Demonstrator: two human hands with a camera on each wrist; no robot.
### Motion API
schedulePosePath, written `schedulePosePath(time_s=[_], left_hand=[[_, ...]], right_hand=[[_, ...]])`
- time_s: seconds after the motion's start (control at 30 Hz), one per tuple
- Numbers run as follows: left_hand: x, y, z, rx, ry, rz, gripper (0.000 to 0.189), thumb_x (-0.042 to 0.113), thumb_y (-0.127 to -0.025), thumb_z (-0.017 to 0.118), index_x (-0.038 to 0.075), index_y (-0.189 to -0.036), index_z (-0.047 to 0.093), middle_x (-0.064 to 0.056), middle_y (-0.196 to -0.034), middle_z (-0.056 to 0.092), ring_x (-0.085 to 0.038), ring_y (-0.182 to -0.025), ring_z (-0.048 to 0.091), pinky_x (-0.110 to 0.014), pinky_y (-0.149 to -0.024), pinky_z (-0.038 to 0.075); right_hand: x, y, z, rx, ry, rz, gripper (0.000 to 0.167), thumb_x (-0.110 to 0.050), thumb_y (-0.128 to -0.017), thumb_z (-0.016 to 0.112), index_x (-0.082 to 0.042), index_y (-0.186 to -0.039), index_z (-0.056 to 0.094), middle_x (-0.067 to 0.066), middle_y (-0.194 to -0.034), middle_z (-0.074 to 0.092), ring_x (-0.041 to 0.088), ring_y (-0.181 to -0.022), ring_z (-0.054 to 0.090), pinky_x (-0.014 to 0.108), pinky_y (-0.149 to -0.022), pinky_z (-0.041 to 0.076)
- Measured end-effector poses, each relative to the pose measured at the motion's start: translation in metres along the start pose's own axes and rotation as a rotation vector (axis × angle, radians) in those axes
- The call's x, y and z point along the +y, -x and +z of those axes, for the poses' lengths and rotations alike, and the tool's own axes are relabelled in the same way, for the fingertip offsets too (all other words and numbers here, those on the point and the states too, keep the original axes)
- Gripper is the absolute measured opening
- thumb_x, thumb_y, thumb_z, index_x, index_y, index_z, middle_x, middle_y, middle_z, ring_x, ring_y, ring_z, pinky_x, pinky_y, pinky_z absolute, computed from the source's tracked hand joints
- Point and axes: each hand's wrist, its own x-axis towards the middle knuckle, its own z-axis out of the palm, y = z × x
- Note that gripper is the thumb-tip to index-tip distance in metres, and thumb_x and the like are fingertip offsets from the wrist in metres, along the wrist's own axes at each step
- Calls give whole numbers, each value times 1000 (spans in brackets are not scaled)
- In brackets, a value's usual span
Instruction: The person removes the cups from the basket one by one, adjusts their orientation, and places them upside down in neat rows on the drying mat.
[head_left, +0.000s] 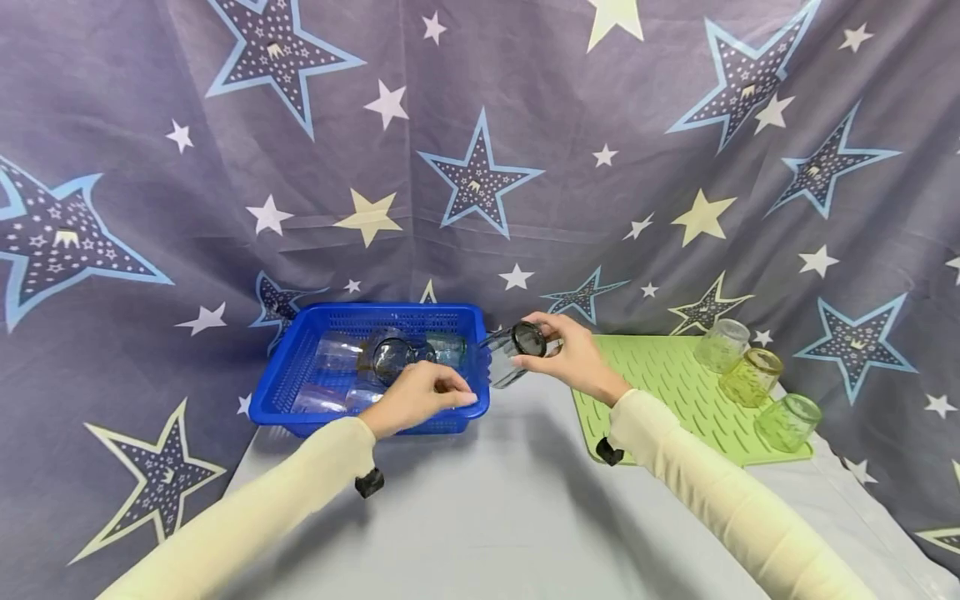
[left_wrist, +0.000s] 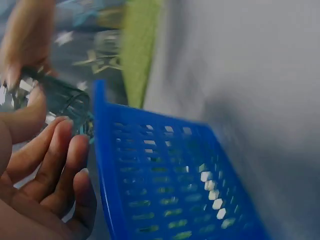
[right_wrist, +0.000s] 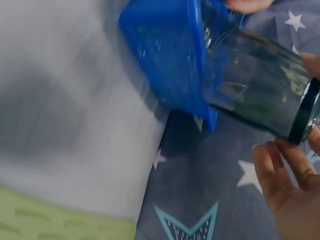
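My right hand [head_left: 567,357] pinches 1 smoky cylindrical glass tumbler [head_left: 511,353]. Long axis slants left, toward my half-curled, empty left hand [head_left: 420,395].

No letters, numbers, labels or brand marks can be read on the grey glass [right_wrist: 260,82], blue basket [head_left: 303,423], green mat [head_left: 652,375] or star-patterned cloth [head_left: 592,208].

A creased purple-grey fabric backdrop [head_left: 645,83] hangs behind and beside a table [head_left: 465,533] with a pale, whitish surface. Printed across it are blue-edged patterned stars [head_left: 480,177], plain yellow stars [head_left: 368,217] and small white stars [head_left: 387,104]. Soft-edged shadows [head_left: 596,483] fall on the table.
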Motion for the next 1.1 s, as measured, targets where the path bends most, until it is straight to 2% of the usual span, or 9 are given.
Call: schedulePosePath(time_s=[0.1, 0.17, 0.33, 0.4, 0.5, 0.6, 0.77, 0.97, 1.1], left_hand=[[3, 1, 12, 3, -231, 119, 22, 35, -93, 78, 17, -105, 80, 11, -91, 70, -8, -81, 65, -31, -74, 54], [2, 1, 17, 21, -365, 204, 22, 32, -91, 80, 14, -104, 81, 10, -89, 68, -4, -77, 62, -28, -71, 54], [1, -1, 22, 78, -674, 385, 17, 33, -88, 81, 19, -80, 76, 8, -74, 60, -9, -67, 56, -33, -65, 45], [5, -1, 22, 83, -749, 411, 24, 35, -88, 81, 21, -72, 70, 7, -70, 56, -13, -65, 55, -33, -62, 39], [11, -2, 24, 88, -803, 423, 30, 32, -89, 81, 21, -67, 64, 5, -69, 56, -17, -66, 57, -33, -59, 36], [13, -2, 27, 100, -833, 428, 30, 30, -87, 83, 20, -67, 63, 4, -70, 57, -19, -67, 59, -35, -60, 38], [14, -1, 29, 105, -861, 423, 27, 27, -86, 84, 19, -70, 64, 3, -73, 58, -20, -69, 58, -36, -63, 40], [13, 2, 29, 104, -869, 427, 24, 30, -89, 82, 18, -73, 69, 4, -72, 56, -18, -68, 54, -34, -66, 37], [11, 3, 29, 110, -876, 434, 24, 31, -91, 80, 17, -75, 70, 4, -73, 56, -17, -69, 53, -34, -67, 36]], right_hand=[[6, 0, -7, 8, 81, 25, 65, -42, -81, 88, -20, -137, 63, 5, -117, 62, 24, -105, 62, 45, -86, 52], [12, -1, -12, -4, 117, 44, 67, -40, -81, 88, -17, -138, 62, 7, -116, 64, 25, -105, 62, 46, -88, 50], [28, -4, -26, -63, 224, 58, 65, -35, -81, 89, -11, -135, 64, 7, -106, 71, 26, -100, 65, 48, -88, 51], [38, -6, -32, -78, 280, 51, 63, -32, -81, 89, -8, -134, 64, 7, -100, 73, 26, -97, 64, 48, -89, 49], [51, -8, -45, -93, 364, 56, 63, -29, -80, 88, -6, -133, 65, 9, -96, 74, 28, -95, 61, 50, -88, 47], [62, -8, -58, -117, 420, 82, 61, -28, -81, 87, -5, -133, 64, 13, -98, 73, 31, -94, 60, 51, -86, 47], [78, -11, -75, -170, 459, 138, 66, -27, -84, 86, -1, -138, 60, 21, -115, 70, 41, -107, 63, 60, -93, 48], [91, -15, -97, -224, 478, 183, 66, -23, -84, 86, -1, -140, 58, 29, -132, 62, 51, -124, 53, 66, -100, 43], [101, -18, -111, -245, 491, 236, 68, -26, -86, 84, 0, -142, 56, 30, -130, 62, 52, -121, 54, 67, -98, 43]])
